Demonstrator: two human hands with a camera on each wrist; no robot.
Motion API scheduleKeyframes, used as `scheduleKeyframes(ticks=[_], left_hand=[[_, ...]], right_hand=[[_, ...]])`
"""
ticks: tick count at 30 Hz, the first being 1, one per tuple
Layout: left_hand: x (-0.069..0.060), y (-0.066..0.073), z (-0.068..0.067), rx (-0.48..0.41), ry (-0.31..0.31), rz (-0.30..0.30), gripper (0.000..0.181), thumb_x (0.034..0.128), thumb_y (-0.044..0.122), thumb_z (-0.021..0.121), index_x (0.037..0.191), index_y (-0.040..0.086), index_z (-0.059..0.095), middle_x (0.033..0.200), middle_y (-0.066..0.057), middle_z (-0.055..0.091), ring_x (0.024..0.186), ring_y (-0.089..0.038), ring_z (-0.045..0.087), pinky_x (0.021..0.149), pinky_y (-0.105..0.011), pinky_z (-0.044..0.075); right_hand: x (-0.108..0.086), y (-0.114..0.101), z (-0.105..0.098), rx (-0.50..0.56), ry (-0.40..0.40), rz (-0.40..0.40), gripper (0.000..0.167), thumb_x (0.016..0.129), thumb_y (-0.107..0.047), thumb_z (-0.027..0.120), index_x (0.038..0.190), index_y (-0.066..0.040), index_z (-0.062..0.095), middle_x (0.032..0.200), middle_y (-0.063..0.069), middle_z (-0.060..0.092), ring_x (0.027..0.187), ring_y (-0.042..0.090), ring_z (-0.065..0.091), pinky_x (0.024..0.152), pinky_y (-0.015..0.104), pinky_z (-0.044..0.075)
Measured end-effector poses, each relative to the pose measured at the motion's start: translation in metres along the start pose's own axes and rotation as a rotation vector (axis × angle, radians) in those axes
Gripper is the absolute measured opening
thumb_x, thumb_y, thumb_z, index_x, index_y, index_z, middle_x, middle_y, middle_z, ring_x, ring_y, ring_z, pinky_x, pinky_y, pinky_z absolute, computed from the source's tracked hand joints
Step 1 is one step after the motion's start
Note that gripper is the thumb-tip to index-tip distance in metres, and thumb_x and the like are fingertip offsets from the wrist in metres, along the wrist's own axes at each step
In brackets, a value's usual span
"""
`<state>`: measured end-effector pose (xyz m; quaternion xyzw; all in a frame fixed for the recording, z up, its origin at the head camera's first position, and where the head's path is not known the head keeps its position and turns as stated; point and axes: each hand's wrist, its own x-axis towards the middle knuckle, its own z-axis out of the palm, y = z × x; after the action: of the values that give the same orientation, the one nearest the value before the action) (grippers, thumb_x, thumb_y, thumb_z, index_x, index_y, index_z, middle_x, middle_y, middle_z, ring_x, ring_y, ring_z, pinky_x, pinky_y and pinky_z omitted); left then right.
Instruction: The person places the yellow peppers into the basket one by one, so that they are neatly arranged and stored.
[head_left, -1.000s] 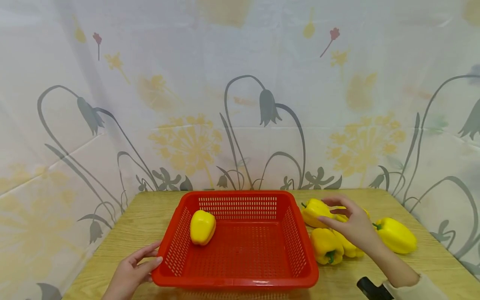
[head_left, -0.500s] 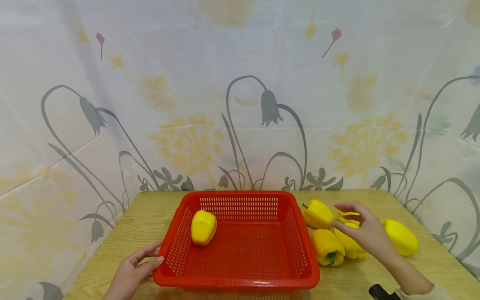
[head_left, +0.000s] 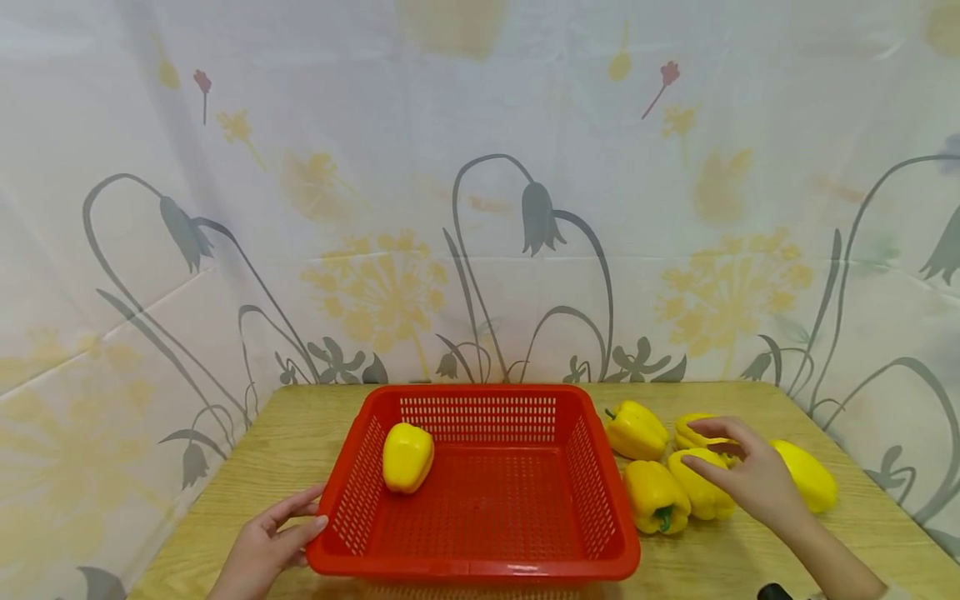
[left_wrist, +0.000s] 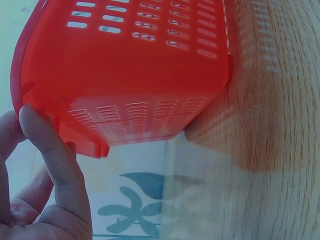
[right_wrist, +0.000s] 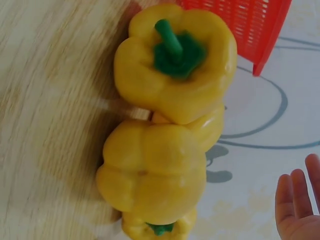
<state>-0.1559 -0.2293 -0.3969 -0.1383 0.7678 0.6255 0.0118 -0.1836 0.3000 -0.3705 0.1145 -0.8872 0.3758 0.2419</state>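
A red plastic basket [head_left: 472,568] with slotted walls stands on the table, and a yellow bell pepper [head_left: 408,458] lies in its left part. My left hand [head_left: 270,542] pinches the basket's left rim; in the left wrist view its thumb [left_wrist: 47,132] lies against the rim. To the right of the basket my right hand [head_left: 761,483] hovers over several yellow bell peppers [head_left: 701,485], fingers spread and nothing held. It partly covers a rear pepper [head_left: 692,428] and the one at far right [head_left: 808,477]. The right wrist view shows a pepper with a green stem [right_wrist: 175,65] up close.
The wooden table [head_left: 225,500] ends at a patterned cloth [head_left: 480,208] hanging behind it. Near the basket's right wall lie a front pepper [head_left: 654,496] and a back pepper [head_left: 636,430]. A dark object [head_left: 772,592] shows by the right forearm.
My right hand has moved right and slightly down over the peppers, away from the one nearest the basket. The left hand and basket look unchanged.
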Motion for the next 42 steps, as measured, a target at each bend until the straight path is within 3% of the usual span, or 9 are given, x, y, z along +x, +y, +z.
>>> scheduleKeyframes(ticks=[7, 16, 22, 26, 32, 35, 38, 40, 42], left_hand=[[0.001, -0.001, 0.000, -0.007, -0.001, 0.004, 0.059, 0.0831, 0.020, 0.072, 0.134, 0.001, 0.049, 0.106, -0.012, 0.056, 0.075, -0.026, 0.063, 0.062, -0.035, 0.053], [0.001, -0.001, 0.000, -0.036, -0.002, 0.010, 0.057, 0.0840, 0.017, 0.071, 0.134, -0.001, 0.048, 0.107, -0.012, 0.056, 0.075, -0.026, 0.063, 0.061, -0.035, 0.053], [0.001, -0.001, 0.000, -0.058, -0.009, 0.021, 0.058, 0.0839, 0.017, 0.071, 0.134, -0.002, 0.047, 0.107, -0.012, 0.055, 0.075, -0.026, 0.063, 0.060, -0.034, 0.053], [0.000, -0.001, 0.000, -0.063, -0.013, 0.025, 0.057, 0.0844, 0.015, 0.070, 0.134, -0.002, 0.047, 0.106, -0.013, 0.056, 0.076, -0.026, 0.064, 0.060, -0.034, 0.053], [0.001, -0.001, 0.000, -0.055, -0.017, 0.026, 0.058, 0.0840, 0.017, 0.070, 0.134, -0.002, 0.048, 0.106, -0.012, 0.056, 0.076, -0.026, 0.063, 0.059, -0.034, 0.053], [0.000, 0.000, 0.000, -0.061, -0.023, 0.028, 0.058, 0.0844, 0.016, 0.070, 0.134, -0.002, 0.047, 0.105, -0.012, 0.056, 0.075, -0.026, 0.064, 0.059, -0.033, 0.053], [-0.001, 0.001, 0.000, -0.070, -0.029, 0.028, 0.057, 0.0851, 0.016, 0.069, 0.134, -0.003, 0.047, 0.105, -0.012, 0.056, 0.075, -0.026, 0.064, 0.059, -0.033, 0.053], [-0.001, 0.001, 0.000, -0.070, -0.033, 0.027, 0.057, 0.0854, 0.016, 0.069, 0.134, -0.003, 0.046, 0.104, -0.012, 0.056, 0.075, -0.026, 0.064, 0.059, -0.033, 0.053], [-0.001, 0.001, 0.000, -0.069, -0.034, 0.027, 0.058, 0.0854, 0.016, 0.068, 0.135, -0.003, 0.046, 0.104, -0.012, 0.056, 0.074, -0.026, 0.064, 0.059, -0.033, 0.053]], right_hand=[[-0.004, 0.011, -0.007, -0.052, -0.017, 0.064, 0.039, 0.079, -0.018, 0.076, 0.113, -0.006, 0.061, 0.107, 0.002, 0.057, 0.086, -0.010, 0.048, 0.068, 0.014, 0.045], [-0.007, 0.028, -0.014, -0.057, 0.006, 0.034, 0.038, 0.078, -0.015, 0.076, 0.112, -0.003, 0.061, 0.102, -0.022, 0.052, 0.089, -0.016, 0.042, 0.072, 0.007, 0.037], [-0.008, 0.039, -0.020, -0.088, -0.014, 0.060, 0.040, 0.080, -0.018, 0.075, 0.113, -0.002, 0.060, 0.106, -0.002, 0.056, 0.090, -0.018, 0.038, 0.072, 0.009, 0.036], [-0.009, 0.047, -0.026, -0.094, -0.018, 0.066, 0.040, 0.081, -0.020, 0.074, 0.114, -0.001, 0.060, 0.106, -0.006, 0.056, 0.092, -0.017, 0.036, 0.073, 0.008, 0.034], [-0.011, 0.061, -0.031, -0.144, -0.014, 0.105, 0.043, 0.080, -0.023, 0.075, 0.114, 0.000, 0.060, 0.104, 0.004, 0.058, 0.091, -0.011, 0.037, 0.071, 0.009, 0.030], [-0.012, 0.071, -0.034, -0.180, -0.012, 0.129, 0.045, 0.079, -0.024, 0.076, 0.113, 0.000, 0.061, 0.104, 0.010, 0.058, 0.092, -0.011, 0.036, 0.075, 0.016, 0.031], [-0.014, 0.080, -0.037, -0.177, -0.012, 0.119, 0.043, 0.079, -0.020, 0.076, 0.112, 0.003, 0.061, 0.104, 0.019, 0.059, 0.090, -0.015, 0.032, 0.082, 0.034, 0.034], [-0.015, 0.085, -0.038, -0.166, -0.005, 0.096, 0.041, 0.078, -0.015, 0.077, 0.110, 0.005, 0.061, 0.103, 0.020, 0.060, 0.089, -0.018, 0.030, 0.084, 0.043, 0.034], [-0.016, 0.089, -0.040, -0.168, 0.005, 0.084, 0.040, 0.077, -0.013, 0.077, 0.109, 0.005, 0.061, 0.101, 0.011, 0.062, 0.090, -0.019, 0.030, 0.086, 0.049, 0.033]])
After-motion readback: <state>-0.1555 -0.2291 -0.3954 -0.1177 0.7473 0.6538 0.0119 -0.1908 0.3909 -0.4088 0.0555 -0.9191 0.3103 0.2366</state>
